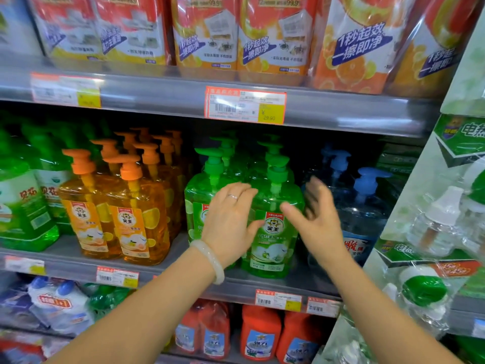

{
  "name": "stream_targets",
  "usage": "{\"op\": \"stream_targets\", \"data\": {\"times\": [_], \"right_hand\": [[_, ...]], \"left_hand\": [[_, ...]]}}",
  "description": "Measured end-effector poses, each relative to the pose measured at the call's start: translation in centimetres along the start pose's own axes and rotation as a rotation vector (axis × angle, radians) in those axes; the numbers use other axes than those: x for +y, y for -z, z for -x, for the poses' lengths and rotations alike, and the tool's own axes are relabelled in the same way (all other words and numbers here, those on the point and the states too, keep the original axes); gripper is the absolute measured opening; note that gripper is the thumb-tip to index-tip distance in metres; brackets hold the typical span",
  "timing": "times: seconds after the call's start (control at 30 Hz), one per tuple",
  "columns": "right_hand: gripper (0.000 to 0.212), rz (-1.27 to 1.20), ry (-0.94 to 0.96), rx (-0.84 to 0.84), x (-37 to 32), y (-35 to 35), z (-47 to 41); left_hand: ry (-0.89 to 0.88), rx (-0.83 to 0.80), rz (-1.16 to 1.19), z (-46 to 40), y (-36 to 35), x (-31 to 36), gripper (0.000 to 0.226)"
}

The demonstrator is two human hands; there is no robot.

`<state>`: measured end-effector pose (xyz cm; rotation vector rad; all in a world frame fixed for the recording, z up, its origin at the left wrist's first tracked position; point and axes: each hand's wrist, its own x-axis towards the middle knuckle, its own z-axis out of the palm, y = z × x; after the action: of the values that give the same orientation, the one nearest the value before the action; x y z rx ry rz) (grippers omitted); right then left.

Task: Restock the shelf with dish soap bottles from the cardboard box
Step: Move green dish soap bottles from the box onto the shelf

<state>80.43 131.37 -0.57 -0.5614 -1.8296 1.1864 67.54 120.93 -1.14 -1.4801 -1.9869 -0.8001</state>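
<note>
Green pump bottles of dish soap stand in rows on the middle shelf [262,287]. The front right green bottle [271,248] stands upright at the shelf's front edge. My left hand [229,222], with a ring and a pale bangle, lies flat against the bottle to its left [195,206] and touches the front bottle's left side. My right hand [319,216] is spread open at that bottle's right side, fingers apart, blurred; whether it touches the bottle is unclear. The cardboard box is out of view.
Orange pump bottles [131,219] stand left of the green ones, blue pump bottles [364,214] to the right. Orange refill pouches [273,38] fill the shelf above. Red bottles [259,334] sit below. A hanging strip of packaged goods [441,232] juts out at right.
</note>
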Motion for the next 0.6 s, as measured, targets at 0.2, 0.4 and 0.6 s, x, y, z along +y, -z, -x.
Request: {"op": "stream_targets", "data": {"times": [0.2, 0.4, 0.6], "right_hand": [[0.052, 0.118, 0.147, -0.166, -4.8, 1.2, -5.8], [0.043, 0.242, 0.056, -0.431, -5.1, 1.7, -7.7], [0.04, 0.209, 0.056, -0.445, -5.2, 1.6, -7.8]], "left_hand": [[0.044, -0.176, 0.094, -2.7, 0.6, 0.6, 0.081], [0.101, -0.329, 0.15, -4.7, 1.0, 0.2, 0.083], [0.087, -0.336, 0.109, -4.5, 0.9, 0.1, 0.073]]}}
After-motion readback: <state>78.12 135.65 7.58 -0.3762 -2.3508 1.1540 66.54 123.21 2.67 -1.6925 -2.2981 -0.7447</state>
